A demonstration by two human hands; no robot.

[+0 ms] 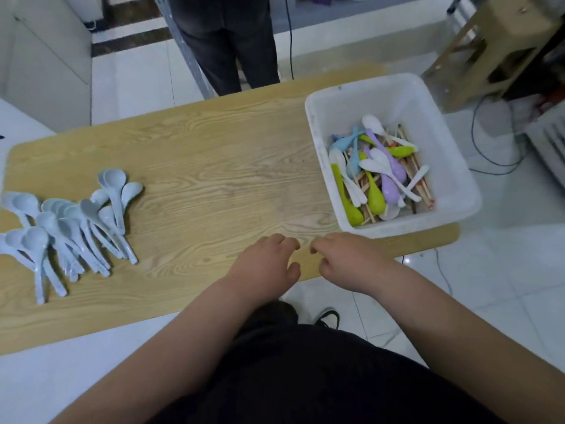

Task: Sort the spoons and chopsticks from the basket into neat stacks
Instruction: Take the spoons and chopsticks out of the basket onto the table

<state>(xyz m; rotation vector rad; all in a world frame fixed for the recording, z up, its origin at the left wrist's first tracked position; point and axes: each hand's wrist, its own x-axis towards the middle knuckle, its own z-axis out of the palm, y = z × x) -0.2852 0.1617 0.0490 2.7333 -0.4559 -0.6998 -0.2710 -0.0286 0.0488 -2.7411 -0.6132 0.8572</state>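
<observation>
- Left hand (266, 264) and right hand (348, 261): side by side at the near edge of the table (214, 166), fingers loosely curled, nothing held.
- Basket (443, 142): just beyond the right hand, to its outer side. White, smooth-walled plastic with rounded corners.
- Coloured spoons (382, 166): inside the basket. Glossy plastic with deep rounded bowls, lying criss-crossed.
- Chopsticks (423, 191): thin, straight wooden sticks, mostly buried under those spoons.
- Pale blue spoons (76, 228): well to the outer side of the left hand, in a loose fan rather than a neat stack.
- Risk: pulling a buried chopstick may drag the spoons above it out with it.
- Risk: slick, rounded bowls may slide off a stack unless nested in line.
- Risk: a tug on the light basket may shift it towards the nearby table end.
</observation>
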